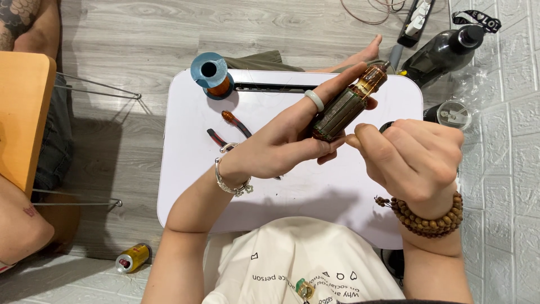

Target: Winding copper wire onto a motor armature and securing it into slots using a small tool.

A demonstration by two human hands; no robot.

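Head view, looking down: the left hand (pixel 281 143) closes its grip around a dark cylindrical motor armature (pixel 347 104) with copper windings, holding it tilted above a white lap surface (pixel 185 186). The right hand (pixel 416 157) pinches its fingertips (pixel 355 138) together at the armature's lower end; whether they hold anything cannot be told. On the surface lie red-handled pliers (pixel 233 126) and a blue spool of copper wire (pixel 210 73). A yellow can (pixel 133 258) rests on the grey floor (pixel 129 124) beside another person's knee (pixel 19 231).
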